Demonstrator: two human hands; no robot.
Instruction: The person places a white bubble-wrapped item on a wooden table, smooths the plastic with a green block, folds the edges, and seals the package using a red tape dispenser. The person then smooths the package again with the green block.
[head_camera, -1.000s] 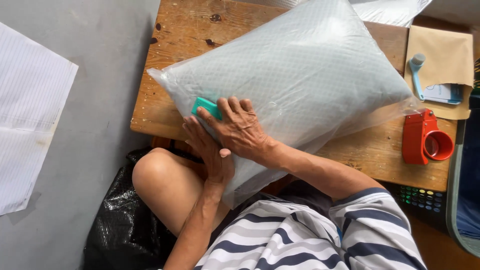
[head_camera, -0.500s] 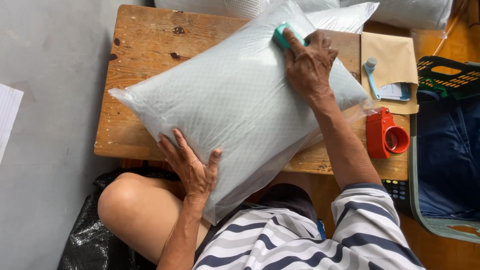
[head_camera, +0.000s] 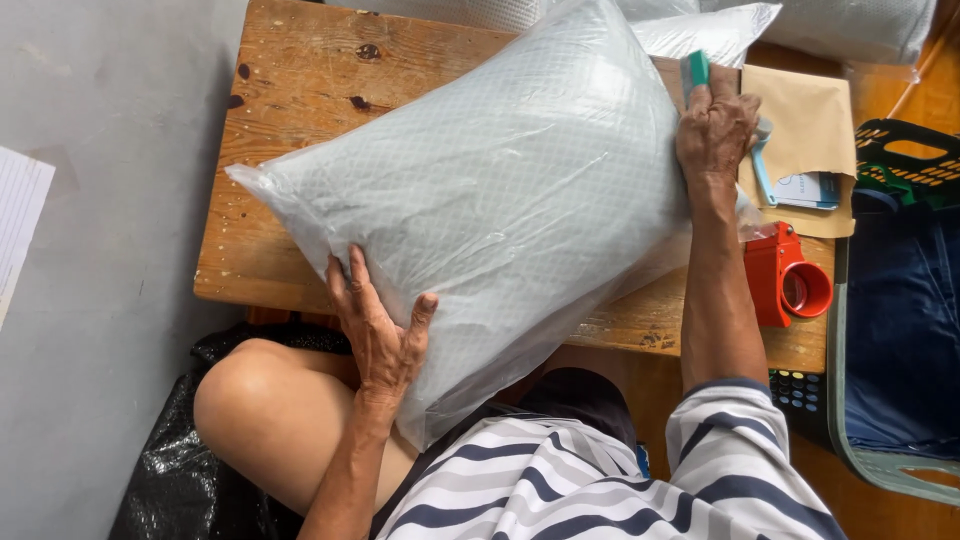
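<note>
Head view: plump grey quilted pillow (head_camera: 480, 190), glossy clear wrap; slightly creased.

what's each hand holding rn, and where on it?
Right hand grips a small teal block by its lower end, at the far edge of the bagged pillow. Left hand lies flat on the pillow's near corner, pressing rather than gripping.

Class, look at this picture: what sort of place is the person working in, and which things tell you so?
Probably a small home packing workspace. A plastic-bagged pillow lies on a low wooden table, a red tape dispenser sits beside it, and more bagged pillows lie behind.
</note>
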